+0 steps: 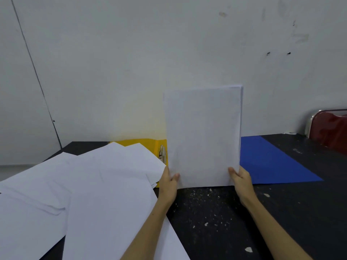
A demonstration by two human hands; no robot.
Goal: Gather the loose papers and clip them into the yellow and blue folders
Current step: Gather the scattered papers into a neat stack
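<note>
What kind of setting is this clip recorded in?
Probably a plain office or work room. A dark table flecked with debris stands against a bare, scuffed white wall, with loose papers, a yellow folder and a red chair.

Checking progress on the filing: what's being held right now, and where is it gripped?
A stack of papers, upright on the table, gripped at its lower side edges by left hand and right hand.

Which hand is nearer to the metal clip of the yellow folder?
Left. The left hand grips the stack's left edge just below the clip. The right hand grips the stack's right edge, farther away.
</note>
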